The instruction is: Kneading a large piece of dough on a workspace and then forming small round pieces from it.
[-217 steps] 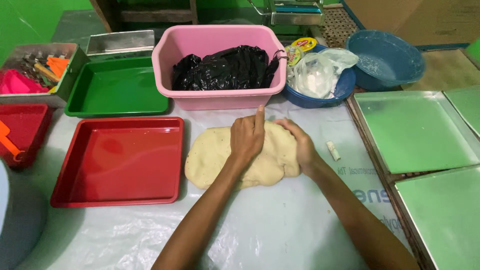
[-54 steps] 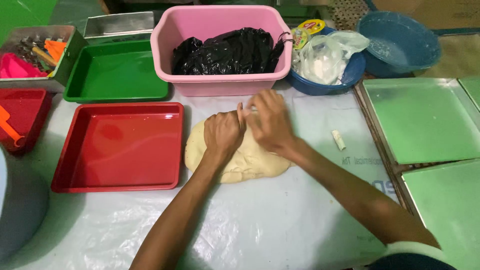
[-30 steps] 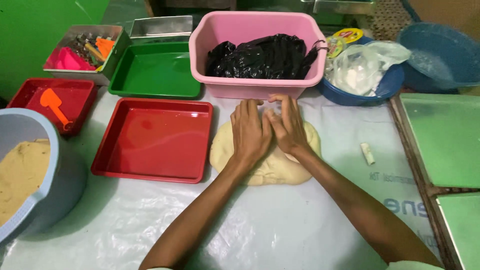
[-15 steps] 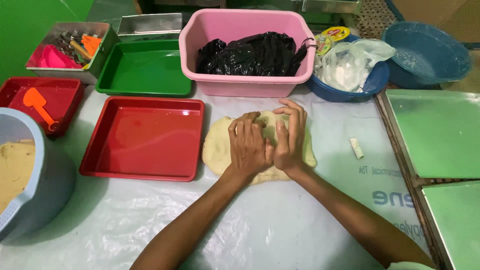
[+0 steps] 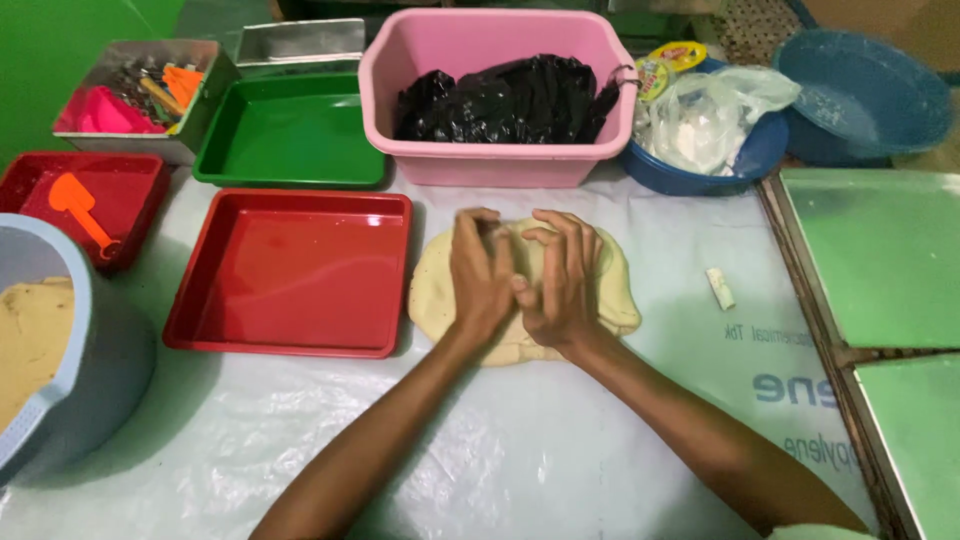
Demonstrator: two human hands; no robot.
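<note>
- Both forearms enter from the near edge of the plastic-covered table and converge toward the centre; the left hand and right hand lie side by side, thumbs touching.
- Dough slab: pale, flattened, directly under both palms. It sits on the sheet just right of the red tray, close to that tray's edge, possibly touching; cannot tell.
- Relation noted: the slab spreads out on every side of the hands, so the fingers point away from the body across it toward its far rim. Long axis runs roughly left to right. Neither hand is nearer; both are centred on it.
- Fingers: those of both hands bent and slightly spread, tips dug into the far part of the slab. Pressing rather than gripping; nothing enclosed.
- A small white stub lies alone on the sheet, well right of the slab.
- Left edge: a grey-blue bowl with more dough inside.
- Far side: pink tub holding black plastic, just beyond the slab; green tray to its left.
</note>
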